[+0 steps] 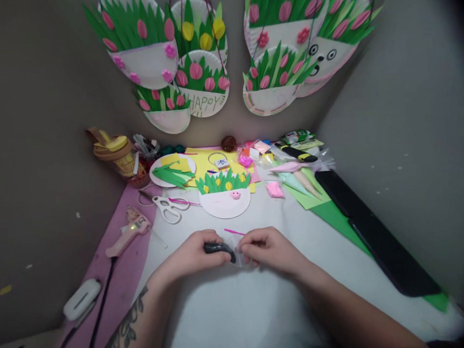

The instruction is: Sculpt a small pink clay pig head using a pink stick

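My left hand [211, 249] is closed around a small clear plastic bag [238, 257] with a smooth, dark lump [217, 247] in it, perhaps black modelling clay. On the bag's other edge, the fingers of my right hand [263, 247] are pinched. A thin pink stick [233, 231] pokes out from my right fingers, pointing left; its other end is hidden. Just beyond both hands lies a half-round white paper-plate craft [224, 203] with green paper grass, yellow flowers and a pink clay snout [235, 195].
White scissors [169, 206] and a pink glue gun [131, 234] lie to the left. Behind are a plate with green strips [172, 170] and yellow paper [199, 157]. A pink clay packet [275, 189], piping-style bags [299, 177] and a black folded stand [383, 237] lie right. Finished plates [141, 66] hang above.
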Demonstrator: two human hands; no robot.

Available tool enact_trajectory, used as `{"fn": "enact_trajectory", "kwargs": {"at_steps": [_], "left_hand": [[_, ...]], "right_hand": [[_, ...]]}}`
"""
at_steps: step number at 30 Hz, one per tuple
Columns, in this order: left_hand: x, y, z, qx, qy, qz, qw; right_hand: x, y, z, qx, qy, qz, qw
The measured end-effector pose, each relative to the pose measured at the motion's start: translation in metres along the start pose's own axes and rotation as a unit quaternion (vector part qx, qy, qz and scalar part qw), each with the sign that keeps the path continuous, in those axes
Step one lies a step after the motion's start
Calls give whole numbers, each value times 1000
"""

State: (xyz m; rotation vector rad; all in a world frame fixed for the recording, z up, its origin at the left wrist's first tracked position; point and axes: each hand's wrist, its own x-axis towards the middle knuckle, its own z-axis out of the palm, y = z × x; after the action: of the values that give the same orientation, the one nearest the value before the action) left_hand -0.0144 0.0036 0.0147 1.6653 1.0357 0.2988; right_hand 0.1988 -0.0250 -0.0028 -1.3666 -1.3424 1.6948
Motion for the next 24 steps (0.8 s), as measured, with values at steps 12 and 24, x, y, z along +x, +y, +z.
{"fn": "enact_trajectory", "kwargs": {"at_steps": [12,24], "left_hand": [[-1,-3,8,20,137,22,990],[0,3,50,156,160,140,965]], "right_hand": [[-4,-1,6,-46,32,-65,996],[-9,20,25,-344,141,-350,860]]}}
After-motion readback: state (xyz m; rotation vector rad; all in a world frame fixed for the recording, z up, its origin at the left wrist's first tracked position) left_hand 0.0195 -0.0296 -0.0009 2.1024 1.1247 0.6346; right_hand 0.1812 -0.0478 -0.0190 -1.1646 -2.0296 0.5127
